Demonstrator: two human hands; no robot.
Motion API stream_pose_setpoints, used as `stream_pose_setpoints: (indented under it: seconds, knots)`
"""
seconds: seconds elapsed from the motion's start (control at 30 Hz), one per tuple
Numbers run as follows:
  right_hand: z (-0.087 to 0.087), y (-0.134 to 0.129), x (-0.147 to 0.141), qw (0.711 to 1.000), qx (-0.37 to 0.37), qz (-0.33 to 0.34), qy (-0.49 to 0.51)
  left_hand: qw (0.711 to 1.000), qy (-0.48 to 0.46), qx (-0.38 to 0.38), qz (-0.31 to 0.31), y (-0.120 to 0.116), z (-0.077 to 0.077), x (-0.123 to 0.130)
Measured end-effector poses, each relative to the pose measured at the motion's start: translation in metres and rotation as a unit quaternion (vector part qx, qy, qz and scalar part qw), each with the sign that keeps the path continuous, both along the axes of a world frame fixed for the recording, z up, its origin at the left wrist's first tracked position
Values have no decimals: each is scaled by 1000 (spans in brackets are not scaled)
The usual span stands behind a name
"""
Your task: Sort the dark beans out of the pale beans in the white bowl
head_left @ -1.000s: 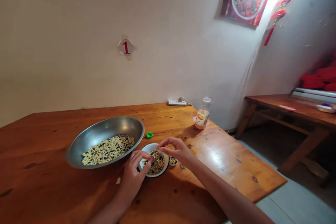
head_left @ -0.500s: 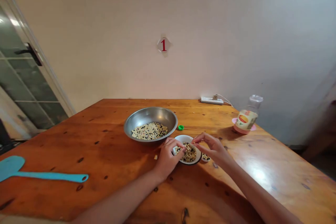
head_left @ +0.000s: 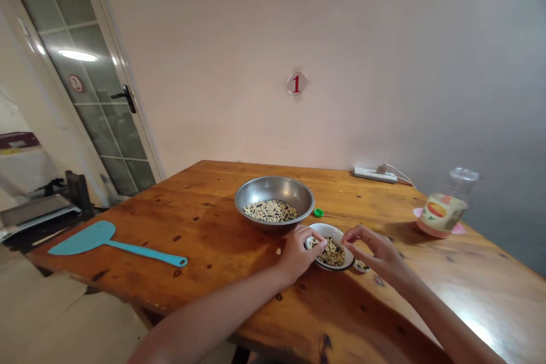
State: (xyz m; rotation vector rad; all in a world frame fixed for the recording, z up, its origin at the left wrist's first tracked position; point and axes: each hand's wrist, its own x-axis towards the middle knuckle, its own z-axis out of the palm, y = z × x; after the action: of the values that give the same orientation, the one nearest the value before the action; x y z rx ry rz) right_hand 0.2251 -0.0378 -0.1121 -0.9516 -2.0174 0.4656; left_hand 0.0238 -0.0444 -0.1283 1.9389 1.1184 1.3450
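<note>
A small white bowl (head_left: 347, 265) with a dark rim holds mixed pale and black beans (head_left: 334, 252). My left hand (head_left: 300, 253) rests at the bowl's left side, its thumb and fingertips pinched together over the beans. On the opposite side my right hand (head_left: 379, 251) has thumb and forefinger pinched above the rim. Whatever either pinch holds is too small to make out. Partly under my right hand sits a small dish (head_left: 362, 266) with more beans. Behind my left hand stands a wide steel basin (head_left: 305, 205) containing many pale and black beans (head_left: 270, 211).
A green cap (head_left: 318, 212) lies beside the basin. A turquoise fly swatter (head_left: 145, 250) lies at the left on the wooden table (head_left: 205, 290). At the right stands a plastic bottle (head_left: 443, 210) with a label. A power strip (head_left: 375, 174) lies against the wall.
The view has turned left, so everything sits farther right in the picture and more of the door and floor shows. Both hands stay at the small bowl with their fingers pinched.
</note>
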Motion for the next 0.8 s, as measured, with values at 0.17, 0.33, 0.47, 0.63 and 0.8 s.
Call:
stream_pose_setpoints:
  seconds: [0.17,0.33,0.47,0.63,0.8]
  knots:
    - [3,-4,-3,1000,13,0,-16,1000,-7,-7,-10,0,0,0]
    - [3,-3,-4,1000,15,-1,-21,1000,-8,-10,-14,2,-1,0]
    - [0,-1,-4,999,23,-9,-22,1000,-11,-9,-10,1,0,0]
    - [-7,11,2,999,23,-39,-17,1000,-19,-2,-4,0,1,0]
    - [-21,41,42,993,26,-114,-1,1000,-21,-4,-5,-1,2,1]
